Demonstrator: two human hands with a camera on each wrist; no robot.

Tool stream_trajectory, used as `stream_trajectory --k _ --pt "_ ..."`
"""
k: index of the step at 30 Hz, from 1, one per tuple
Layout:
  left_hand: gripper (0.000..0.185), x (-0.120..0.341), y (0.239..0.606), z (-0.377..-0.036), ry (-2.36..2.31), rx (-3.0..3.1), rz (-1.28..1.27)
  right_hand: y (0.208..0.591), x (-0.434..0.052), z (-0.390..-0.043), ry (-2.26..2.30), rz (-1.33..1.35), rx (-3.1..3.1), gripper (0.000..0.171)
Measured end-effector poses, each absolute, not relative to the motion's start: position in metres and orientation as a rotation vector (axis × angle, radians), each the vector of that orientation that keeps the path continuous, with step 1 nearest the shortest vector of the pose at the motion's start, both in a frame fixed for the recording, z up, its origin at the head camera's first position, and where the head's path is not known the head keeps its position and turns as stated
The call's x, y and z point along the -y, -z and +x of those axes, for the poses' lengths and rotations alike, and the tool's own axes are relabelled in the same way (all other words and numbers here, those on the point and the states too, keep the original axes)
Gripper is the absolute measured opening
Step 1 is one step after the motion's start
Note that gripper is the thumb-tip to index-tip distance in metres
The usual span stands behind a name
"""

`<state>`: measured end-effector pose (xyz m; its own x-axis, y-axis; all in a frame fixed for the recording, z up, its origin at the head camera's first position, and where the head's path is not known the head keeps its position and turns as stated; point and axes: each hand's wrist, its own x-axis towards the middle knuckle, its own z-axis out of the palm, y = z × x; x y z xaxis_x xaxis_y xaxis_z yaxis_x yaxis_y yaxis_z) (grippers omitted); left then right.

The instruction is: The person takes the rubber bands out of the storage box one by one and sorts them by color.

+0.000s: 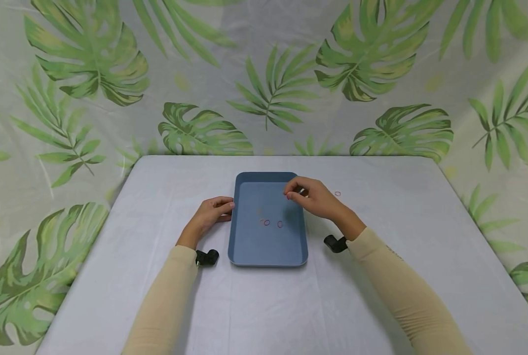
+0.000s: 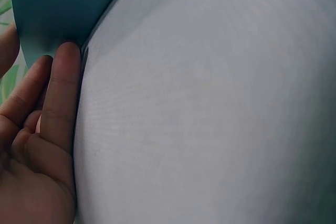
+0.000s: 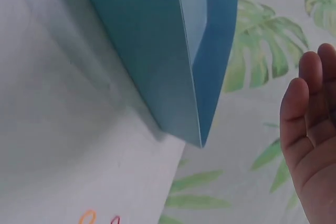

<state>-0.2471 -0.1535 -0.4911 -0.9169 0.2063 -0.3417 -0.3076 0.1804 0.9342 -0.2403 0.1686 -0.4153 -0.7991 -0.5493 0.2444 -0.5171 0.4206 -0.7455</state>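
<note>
thin loops point(image 1: 280, 224), perhaps rubber, in smooth round-cornered tray point(image 1: 268, 249)

Head view: right hand point(image 1: 314, 198) hides part of the right rim of the tray point(image 1: 268, 249); red speck point(image 1: 288, 197) at its fingertips too small to identify. Left wrist: left hand point(image 2: 39, 150) runs off the left edge. Right wrist: right edge crops right hand; bottom edge clips orange ring point(image 3: 90, 211) and red ring point(image 3: 116, 216).
</note>
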Motion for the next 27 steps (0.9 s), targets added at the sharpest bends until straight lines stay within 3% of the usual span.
stream_trajectory --k 27 --pt "0.049 0.154 0.495 -0.247 -1.832 -2.084 -0.031 0.414 -0.258 -0.243 1.265 -0.659 -2.871 0.012"
